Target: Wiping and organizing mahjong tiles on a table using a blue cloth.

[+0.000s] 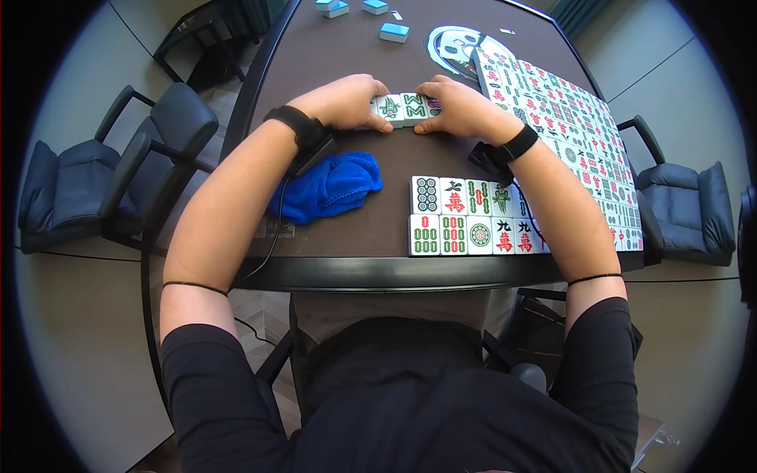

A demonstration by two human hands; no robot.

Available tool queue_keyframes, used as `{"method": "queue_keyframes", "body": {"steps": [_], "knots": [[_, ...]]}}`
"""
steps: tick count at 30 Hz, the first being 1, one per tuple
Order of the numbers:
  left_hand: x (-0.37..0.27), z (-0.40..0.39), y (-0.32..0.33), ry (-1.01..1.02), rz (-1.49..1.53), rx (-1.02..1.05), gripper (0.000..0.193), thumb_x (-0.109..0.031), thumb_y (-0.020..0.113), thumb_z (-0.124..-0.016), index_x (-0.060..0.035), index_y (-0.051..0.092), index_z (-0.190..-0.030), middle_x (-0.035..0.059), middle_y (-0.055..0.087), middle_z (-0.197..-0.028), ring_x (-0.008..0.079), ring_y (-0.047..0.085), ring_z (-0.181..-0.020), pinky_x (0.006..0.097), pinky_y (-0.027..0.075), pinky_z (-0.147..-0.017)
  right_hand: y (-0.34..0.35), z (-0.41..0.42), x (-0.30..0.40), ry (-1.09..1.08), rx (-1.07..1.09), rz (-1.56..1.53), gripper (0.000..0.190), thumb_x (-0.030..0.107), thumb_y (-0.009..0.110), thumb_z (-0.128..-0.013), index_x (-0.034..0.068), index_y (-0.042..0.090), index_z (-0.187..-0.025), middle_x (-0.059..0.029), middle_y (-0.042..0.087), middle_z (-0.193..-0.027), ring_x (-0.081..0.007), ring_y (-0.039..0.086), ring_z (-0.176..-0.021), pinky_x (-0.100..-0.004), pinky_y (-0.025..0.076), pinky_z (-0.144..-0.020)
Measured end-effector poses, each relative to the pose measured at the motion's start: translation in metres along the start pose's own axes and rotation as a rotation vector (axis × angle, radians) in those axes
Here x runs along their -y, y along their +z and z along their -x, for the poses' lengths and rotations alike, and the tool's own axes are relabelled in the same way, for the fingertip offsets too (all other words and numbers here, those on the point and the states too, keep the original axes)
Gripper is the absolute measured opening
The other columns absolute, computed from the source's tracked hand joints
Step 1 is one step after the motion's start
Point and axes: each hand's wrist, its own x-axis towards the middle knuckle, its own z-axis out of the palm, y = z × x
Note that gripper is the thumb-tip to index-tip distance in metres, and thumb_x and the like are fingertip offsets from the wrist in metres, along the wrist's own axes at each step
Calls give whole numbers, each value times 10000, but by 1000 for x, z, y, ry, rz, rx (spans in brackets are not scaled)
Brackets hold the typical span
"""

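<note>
A short row of face-up mahjong tiles [403, 110] lies on the brown mahjong table between my hands. My left hand [349, 101] grips its left end, thumb on the near side and fingers on the far side. At the right end, my right hand [458, 106] grips it the same way, partly covering a tile with round marks. Two green bamboo-suit tiles show in the gap. To the right spreads a large block of face-up tiles [571, 155] in rows. Nearer me, two more rows of tiles [455, 216] run under my right forearm, which hides some of them.
A crumpled blue cloth [334, 186] lies below my left wrist. Several blue-backed tiles [394, 32] sit face down at the far side, near the round centre panel [443, 50]. Cords hang from both wrist bands. Armchairs [177, 121] stand left and right of the table.
</note>
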Motion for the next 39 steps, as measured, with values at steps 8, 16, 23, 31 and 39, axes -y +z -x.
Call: {"method": "queue_keyframes", "body": {"steps": [8, 16, 23, 31, 39], "knots": [[-16, 39, 7, 5, -51, 2, 748, -411, 822, -817, -66, 562, -1428, 237, 562, -1403, 387, 530, -1312, 437, 452, -1084, -10, 40, 25, 49, 106, -25, 774, 392, 842, -807, 73, 541, -1445, -166, 586, -1331, -360, 619, -1172, -425, 499, -998], [15, 126, -25, -189, 1, 25, 890, -386, 877, -760, -91, 472, -1496, 243, 484, -1469, 399, 501, -1341, 418, 430, -1124, -52, 78, -20, 72, -153, -541, 539, 367, 703, -973, 133, 574, -1441, -71, 672, -1267, -119, 650, -971, -262, 539, -782], [28, 162, -22, -321, 820, -32, 486, -186, 735, -922, -38, 538, -1340, 112, 627, -1248, 214, 623, -1131, 326, 480, -998, -17, 80, -44, 198, -254, -1229, 534, 442, 598, -1034, 60, 584, -1406, -50, 666, -1222, -68, 666, -964, -200, 542, -757], [-25, 109, -46, -56, 1228, -452, 491, -168, 548, -1064, -92, 373, -1517, 157, 577, -1379, 247, 623, -1197, 408, 544, -995, -15, 84, -34, 206, -314, -1305, 532, 463, 596, -1031, 69, 601, -1389, -42, 655, -1199, -69, 659, -938, -208, 530, -744], [-19, 58, 5, -237, 132, -336, 530, -231, 812, -855, -101, 648, -1342, 130, 568, -1160, 240, 612, -982, 353, 536, -907, -9, 76, -25, 193, -138, -710, 425, 269, 663, -1002, 11, 608, -1336, -55, 681, -979, -120, 654, -829, -279, 554, -672]]}}
